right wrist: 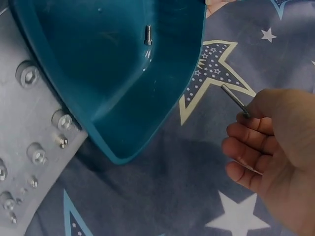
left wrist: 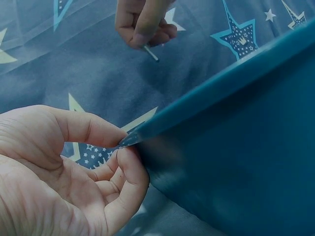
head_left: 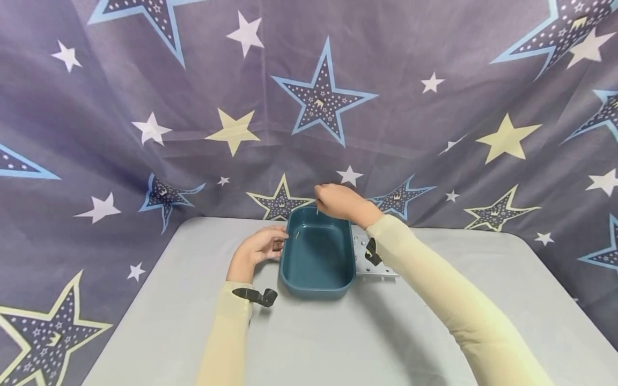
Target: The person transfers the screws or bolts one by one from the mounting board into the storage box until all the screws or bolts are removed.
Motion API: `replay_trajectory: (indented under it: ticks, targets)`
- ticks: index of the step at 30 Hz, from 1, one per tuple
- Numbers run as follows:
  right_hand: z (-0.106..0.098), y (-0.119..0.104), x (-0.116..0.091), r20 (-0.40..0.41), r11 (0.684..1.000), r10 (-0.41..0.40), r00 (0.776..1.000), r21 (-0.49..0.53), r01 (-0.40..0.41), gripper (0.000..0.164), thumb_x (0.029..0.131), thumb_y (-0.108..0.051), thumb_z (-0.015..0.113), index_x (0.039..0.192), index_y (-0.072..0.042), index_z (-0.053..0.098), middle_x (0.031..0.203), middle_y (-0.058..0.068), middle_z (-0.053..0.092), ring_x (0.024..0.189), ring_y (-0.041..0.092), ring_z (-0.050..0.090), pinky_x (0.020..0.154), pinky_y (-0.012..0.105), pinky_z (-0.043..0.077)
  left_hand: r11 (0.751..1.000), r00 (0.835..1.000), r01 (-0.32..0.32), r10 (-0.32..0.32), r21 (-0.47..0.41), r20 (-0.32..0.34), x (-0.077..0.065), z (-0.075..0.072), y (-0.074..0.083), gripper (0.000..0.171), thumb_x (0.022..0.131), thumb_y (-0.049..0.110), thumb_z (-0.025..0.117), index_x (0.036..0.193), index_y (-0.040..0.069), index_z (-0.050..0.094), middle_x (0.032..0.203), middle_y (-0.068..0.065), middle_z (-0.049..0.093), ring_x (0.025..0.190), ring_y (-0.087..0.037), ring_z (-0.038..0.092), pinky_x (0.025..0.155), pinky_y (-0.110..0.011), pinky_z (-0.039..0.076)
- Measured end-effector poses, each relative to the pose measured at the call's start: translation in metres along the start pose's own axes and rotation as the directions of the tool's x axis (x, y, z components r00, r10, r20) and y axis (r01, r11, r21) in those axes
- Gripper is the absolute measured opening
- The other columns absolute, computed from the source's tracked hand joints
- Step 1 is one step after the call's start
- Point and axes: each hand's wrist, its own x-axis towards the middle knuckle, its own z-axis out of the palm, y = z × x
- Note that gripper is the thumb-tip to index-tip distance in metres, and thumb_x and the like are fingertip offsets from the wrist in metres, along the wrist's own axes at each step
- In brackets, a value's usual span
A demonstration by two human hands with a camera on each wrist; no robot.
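A deep teal tray (head_left: pixel 316 294) stands on the table. My left hand (head_left: pixel 262 245) is at its left side; in the left wrist view thumb and forefinger pinch the tray's rim (left wrist: pixel 197 91). My right hand (head_left: pixel 341 201) is above the tray's far end and pinches a thin metal pin (right wrist: pixel 235 100) between thumb and forefinger, its free end sticking out. Whether the pin is threaded is too blurred to tell. Inside the tray lies a small metal screw or pin (right wrist: pixel 148 35), near the left wall in the head view.
To the right of the tray, partly under my right forearm, lies a metal plate (head_left: pixel 374 269) with several raised round fittings (right wrist: pixel 62 120) and small screws (right wrist: pixel 62 142). A star-patterned cloth (head_left: pixel 410 134) hangs behind the pale table (head_left: pixel 309 343).
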Motion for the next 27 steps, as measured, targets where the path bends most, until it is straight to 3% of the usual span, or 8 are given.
replay_trajectory:
  ticks: [6,12,20,27]
  targets:
    - [0.010,-0.005,0.008,0.013,0.999,0.001,1.000,-0.044,0.000,0.015,0.104,-0.009,0.052,0.105,0.001,0.063,0.092,0.014,0.068,0.084,0.027,0.068,0.078,0.040,0.057,1.000,1.000,-0.014,0.014,0.000,-0.003,0.000,0.000,0.002,0.011,0.098,0.002,0.049,0.106,0.008,0.053,0.081,0.006,0.063,0.072,-0.007,0.060,0.066,-0.023,0.053]
    - [0.026,-0.007,0.012,0.057,0.997,0.004,0.998,-0.083,0.001,0.014,0.103,-0.008,0.053,0.108,0.001,0.063,0.095,0.015,0.070,0.089,0.029,0.070,0.084,0.042,0.058,1.000,1.000,-0.013,0.013,0.007,-0.002,-0.001,0.000,0.003,0.011,0.099,0.001,0.048,0.106,0.007,0.054,0.078,0.006,0.063,0.072,-0.007,0.059,0.067,-0.024,0.053]
    - [0.037,-0.008,0.022,0.085,0.996,0.045,0.995,-0.087,-0.038,0.016,0.102,-0.009,0.058,0.113,0.000,0.065,0.098,0.012,0.073,0.092,0.026,0.072,0.088,0.039,0.059,1.000,1.000,-0.026,0.026,0.003,-0.013,-0.001,0.000,0.006,0.012,0.098,0.002,0.049,0.107,0.007,0.053,0.078,0.007,0.063,0.071,-0.007,0.059,0.067,-0.024,0.052]
    - [0.051,-0.014,0.025,0.131,0.996,0.060,0.990,-0.078,-0.049,0.011,0.099,-0.008,0.061,0.108,-0.003,0.066,0.099,0.012,0.073,0.090,0.026,0.071,0.085,0.040,0.059,1.000,1.000,-0.006,0.006,0.005,-0.001,-0.002,0.001,0.002,0.013,0.099,0.001,0.048,0.108,0.007,0.053,0.078,0.007,0.063,0.069,-0.006,0.059,0.067,-0.023,0.052]
